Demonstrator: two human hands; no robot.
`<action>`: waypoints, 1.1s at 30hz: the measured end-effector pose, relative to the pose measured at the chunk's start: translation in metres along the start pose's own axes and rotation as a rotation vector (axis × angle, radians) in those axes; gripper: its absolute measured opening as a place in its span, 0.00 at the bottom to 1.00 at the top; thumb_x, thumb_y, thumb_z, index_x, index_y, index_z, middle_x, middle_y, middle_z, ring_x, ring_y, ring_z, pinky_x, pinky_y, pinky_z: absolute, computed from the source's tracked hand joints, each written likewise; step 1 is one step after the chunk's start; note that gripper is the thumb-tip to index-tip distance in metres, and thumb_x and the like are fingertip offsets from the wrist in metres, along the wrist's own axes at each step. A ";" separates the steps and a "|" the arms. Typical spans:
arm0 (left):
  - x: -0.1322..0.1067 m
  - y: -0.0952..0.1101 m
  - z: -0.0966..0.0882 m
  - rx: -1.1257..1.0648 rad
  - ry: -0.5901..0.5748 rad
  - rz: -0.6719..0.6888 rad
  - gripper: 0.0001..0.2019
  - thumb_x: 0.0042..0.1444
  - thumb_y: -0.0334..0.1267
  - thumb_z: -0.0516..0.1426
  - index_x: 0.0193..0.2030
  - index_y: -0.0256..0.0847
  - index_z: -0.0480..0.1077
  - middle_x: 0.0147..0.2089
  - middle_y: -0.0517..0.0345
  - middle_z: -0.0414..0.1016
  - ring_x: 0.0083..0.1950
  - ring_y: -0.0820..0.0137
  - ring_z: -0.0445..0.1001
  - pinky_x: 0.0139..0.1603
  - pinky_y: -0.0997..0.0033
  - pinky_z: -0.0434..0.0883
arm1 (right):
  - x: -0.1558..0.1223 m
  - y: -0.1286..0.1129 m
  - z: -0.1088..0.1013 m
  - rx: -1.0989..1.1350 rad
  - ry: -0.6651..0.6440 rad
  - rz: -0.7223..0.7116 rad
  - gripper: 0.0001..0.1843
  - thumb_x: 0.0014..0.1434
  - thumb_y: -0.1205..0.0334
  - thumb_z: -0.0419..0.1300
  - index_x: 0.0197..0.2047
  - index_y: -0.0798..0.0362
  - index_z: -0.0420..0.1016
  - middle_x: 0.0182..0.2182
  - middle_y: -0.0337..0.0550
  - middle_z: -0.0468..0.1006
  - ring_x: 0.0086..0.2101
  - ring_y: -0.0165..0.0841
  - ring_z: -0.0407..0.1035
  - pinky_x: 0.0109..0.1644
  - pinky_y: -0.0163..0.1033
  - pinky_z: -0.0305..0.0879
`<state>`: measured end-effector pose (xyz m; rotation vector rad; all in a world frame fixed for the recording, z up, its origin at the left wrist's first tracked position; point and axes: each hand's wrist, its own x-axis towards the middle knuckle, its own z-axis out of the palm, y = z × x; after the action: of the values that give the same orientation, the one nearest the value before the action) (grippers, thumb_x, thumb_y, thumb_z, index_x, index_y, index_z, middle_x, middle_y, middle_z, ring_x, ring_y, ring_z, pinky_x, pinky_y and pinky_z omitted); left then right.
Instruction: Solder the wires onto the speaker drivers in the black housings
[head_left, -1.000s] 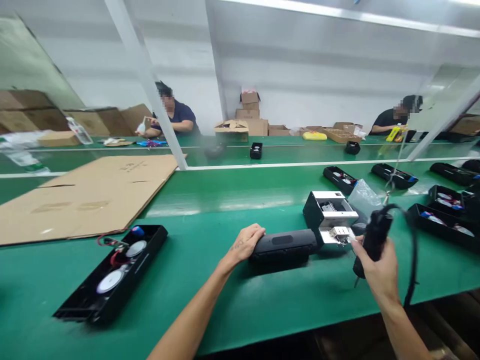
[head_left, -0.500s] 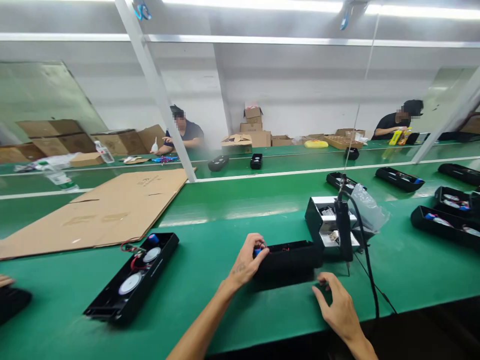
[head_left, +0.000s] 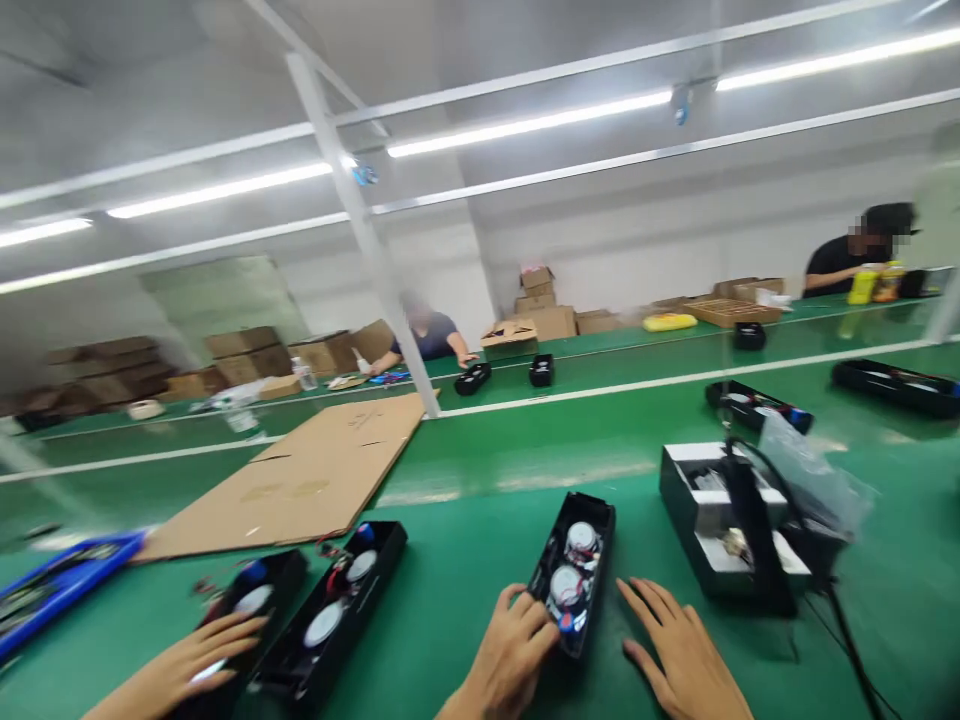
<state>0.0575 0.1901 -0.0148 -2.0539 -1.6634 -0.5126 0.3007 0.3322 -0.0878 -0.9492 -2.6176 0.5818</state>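
Observation:
A long black speaker housing (head_left: pixel 534 572) lies on the green bench in front of me, its open side up. Two round speaker backs, thin wires and a small blue part show inside. My left hand (head_left: pixel 511 645) grips its near left edge with curled fingers beside the blue part. Just right of the housing, my right hand (head_left: pixel 681 645) is open, fingers spread, palm down and holding nothing. To the left lies a similar housing (head_left: pixel 369 592) with white discs and red wires.
A co-worker's hand (head_left: pixel 191 665) rests on another black housing (head_left: pixel 281 590) at left. Cardboard (head_left: pixel 322 470) and a blue tray (head_left: pixel 90 570) lie beyond. At right stand a parts box (head_left: pixel 690 540), a black electric screwdriver (head_left: pixel 754 530) and a plastic bag (head_left: pixel 810 480).
The housing has turned from sideways to pointing away from me and now lies open side up. My view has tilted and swung left. A co-worker's housing has come in beside the left one.

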 end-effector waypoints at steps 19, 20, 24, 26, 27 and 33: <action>-0.038 -0.071 -0.083 0.117 0.019 -0.421 0.23 0.65 0.34 0.57 0.66 0.51 0.72 0.58 0.50 0.83 0.64 0.47 0.80 0.69 0.30 0.73 | -0.003 0.029 0.019 -0.037 0.139 -0.041 0.27 0.75 0.41 0.52 0.68 0.37 0.79 0.71 0.46 0.75 0.68 0.53 0.71 0.67 0.68 0.71; -0.070 -0.085 -0.097 0.159 0.029 -0.505 0.23 0.65 0.37 0.56 0.66 0.48 0.73 0.56 0.47 0.83 0.63 0.43 0.80 0.67 0.26 0.72 | -0.002 0.030 0.020 -0.043 0.144 -0.044 0.27 0.75 0.41 0.52 0.67 0.38 0.79 0.70 0.47 0.76 0.68 0.53 0.71 0.68 0.68 0.71; -0.165 -0.119 -0.138 0.265 0.004 -0.790 0.26 0.63 0.44 0.51 0.63 0.38 0.76 0.44 0.41 0.83 0.57 0.38 0.79 0.66 0.19 0.66 | 0.000 0.032 0.021 -0.064 0.160 -0.052 0.27 0.73 0.42 0.52 0.65 0.40 0.81 0.69 0.48 0.77 0.66 0.53 0.72 0.67 0.68 0.71; -0.181 -0.117 -0.139 0.225 -0.056 -0.823 0.24 0.64 0.42 0.50 0.62 0.41 0.76 0.44 0.45 0.83 0.53 0.44 0.81 0.68 0.26 0.68 | 0.001 0.036 0.022 -0.069 0.173 -0.065 0.27 0.72 0.42 0.52 0.64 0.41 0.82 0.68 0.48 0.78 0.66 0.53 0.73 0.67 0.67 0.72; -0.179 -0.110 -0.133 0.202 -0.077 -0.813 0.23 0.64 0.40 0.50 0.62 0.44 0.76 0.45 0.48 0.83 0.51 0.47 0.82 0.68 0.31 0.71 | 0.002 0.039 0.023 -0.068 0.183 -0.073 0.27 0.72 0.41 0.53 0.63 0.41 0.82 0.67 0.48 0.79 0.65 0.53 0.73 0.66 0.67 0.72; -0.094 -0.011 -0.045 0.076 -0.150 -0.671 0.30 0.65 0.35 0.58 0.74 0.40 0.65 0.50 0.45 0.81 0.51 0.53 0.82 0.56 0.52 0.81 | 0.005 0.056 0.027 -0.023 0.229 -0.106 0.27 0.68 0.37 0.56 0.60 0.41 0.84 0.65 0.49 0.81 0.63 0.55 0.75 0.62 0.65 0.75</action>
<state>0.0270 0.0912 -0.0274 -1.4716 -2.4217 -0.4964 0.3162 0.3675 -0.1365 -0.8246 -2.4565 0.3929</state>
